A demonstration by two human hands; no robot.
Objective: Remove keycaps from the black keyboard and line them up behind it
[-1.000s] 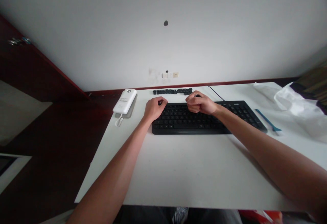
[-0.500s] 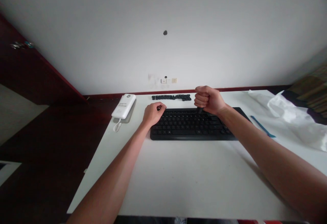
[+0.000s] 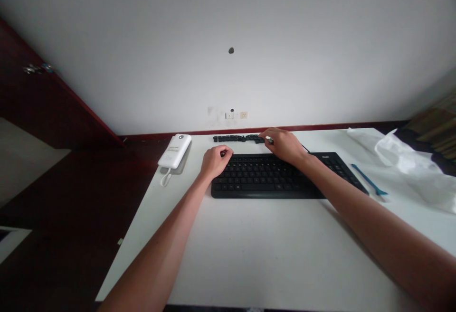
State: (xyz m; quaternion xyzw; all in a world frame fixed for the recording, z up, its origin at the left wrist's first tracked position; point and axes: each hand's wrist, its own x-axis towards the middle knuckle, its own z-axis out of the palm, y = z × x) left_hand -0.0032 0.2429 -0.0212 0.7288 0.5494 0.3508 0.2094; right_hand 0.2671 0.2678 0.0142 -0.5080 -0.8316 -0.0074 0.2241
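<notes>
A black keyboard (image 3: 263,186) lies on the white table. My left hand (image 3: 215,161) rests at its upper left corner with the fingers curled. A dark spot shows between thumb and forefinger; I cannot make out what it is. Beyond the keyboard, small black keycaps (image 3: 230,138) form a row. My right hand (image 3: 284,146) reaches over the keyboard's back edge to the right end of that row, its fingertips at the keycaps. A small pale, metallic-looking piece (image 3: 270,139) shows between its closed fingers, mostly hidden by the hand.
A white power bank (image 3: 174,151) with a short cable loop lies at the table's left edge. On the right are a blue pry tool (image 3: 368,179) and a crumpled white plastic bag (image 3: 406,160). Behind the table stands a wall with sockets (image 3: 237,115).
My right hand has moved from a fist above the keyboard's keys, back and left to the keycap row. My left hand stays at the keyboard's corner. The view has shifted slightly.
</notes>
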